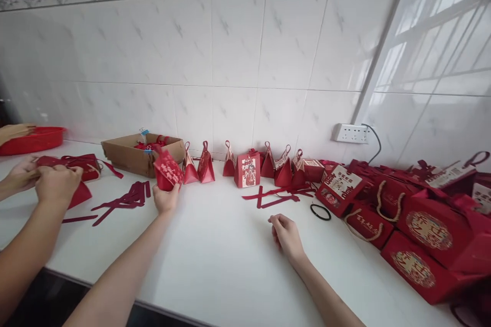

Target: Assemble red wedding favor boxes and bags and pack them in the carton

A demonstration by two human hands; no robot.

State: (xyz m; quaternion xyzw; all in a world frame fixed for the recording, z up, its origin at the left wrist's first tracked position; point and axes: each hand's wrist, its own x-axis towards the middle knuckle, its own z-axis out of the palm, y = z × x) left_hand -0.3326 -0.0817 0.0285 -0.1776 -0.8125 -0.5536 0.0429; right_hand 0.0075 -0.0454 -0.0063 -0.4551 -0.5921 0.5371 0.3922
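My left hand [164, 199] is closed around a small red gift box [169, 168] with a pale floral print, lifted just in front of the cardboard box. Over the white table, my right hand [284, 235] has its fingers curled in, with nothing visible in them. Beyond it lie dark red ribbon strips [270, 197], and a black ring-shaped band [320, 212] is to its right. Small pyramid-shaped red gift boxes [206, 163] with ribbon loops stand along the wall. Among them is a red box with a printed figure [247, 169].
At the left, another person's hands [57, 179] work on a red box [82, 166]. A red basket [42, 139] and an open cardboard box [123, 156] stand behind. Ribbon strips [128, 196] lie between us. Stacked red gift boxes [429, 225] crowd the right, below a wall socket [351, 133].
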